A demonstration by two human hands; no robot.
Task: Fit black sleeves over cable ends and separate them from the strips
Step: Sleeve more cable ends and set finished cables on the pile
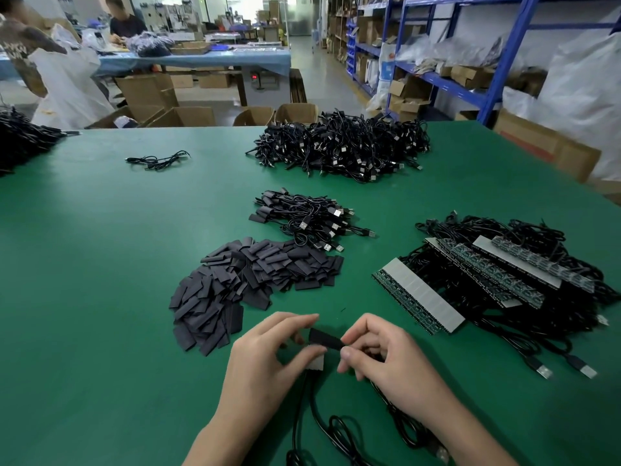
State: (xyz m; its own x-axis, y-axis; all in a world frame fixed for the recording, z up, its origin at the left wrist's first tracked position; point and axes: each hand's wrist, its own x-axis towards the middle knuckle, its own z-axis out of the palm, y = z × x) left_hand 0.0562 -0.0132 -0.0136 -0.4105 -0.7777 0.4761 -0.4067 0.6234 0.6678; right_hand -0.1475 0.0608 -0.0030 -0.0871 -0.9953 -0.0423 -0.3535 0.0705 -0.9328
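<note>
Fingers [363,328] of the right hand [393,361] pinch a black sleeve [324,339] at lower centre, while the left hand [265,358] grips a cable end [316,362]; a small sleeved pile [309,220] lies mid-frame, with many strips [470,280] and loose sleeves [248,284] apparently left on the desk [100,264].

One flat black sleeve [324,338] is held tilted at the near centre, just above a grey cable end [316,363]. More sleeves [255,284] are heaped just beyond, leftward. On the right, strips [420,299] are stacked with black cables [537,237] attached.
</note>
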